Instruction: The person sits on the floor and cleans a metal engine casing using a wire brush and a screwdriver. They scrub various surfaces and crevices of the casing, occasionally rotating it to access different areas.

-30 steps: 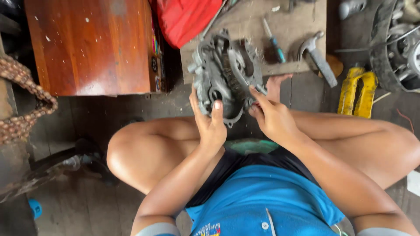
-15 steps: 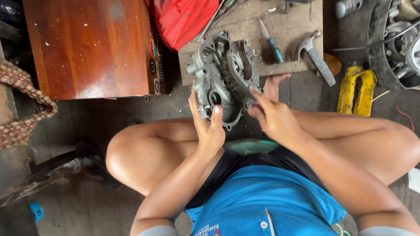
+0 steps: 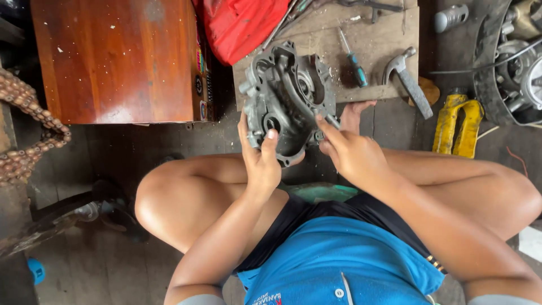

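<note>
I hold a dirty grey metal engine casing (image 3: pixel 285 96) upright in front of my knees. My left hand (image 3: pixel 258 161) grips its lower left edge, thumb pressed on the inner face near a round hole. My right hand (image 3: pixel 350 149) pinches the casing's lower right rim with the fingertips, and a small dark part seems to sit between those fingers. The casing's hollow inner side faces me, showing ribs and bearing seats.
A board (image 3: pixel 372 51) behind the casing carries a blue-handled screwdriver (image 3: pixel 353 57) and a hammer (image 3: pixel 407 82). A red cloth (image 3: pixel 240 25) and a wooden box (image 3: pixel 116 59) lie at the left. Yellow fork piece (image 3: pixel 458 121), wheel parts (image 3: pixel 514 56) right; a chain (image 3: pixel 25 133) far left.
The casing has shifted slightly left and tilted, showing more of its hollow inside. Both hands stayed on its lower edges and moved with it.
</note>
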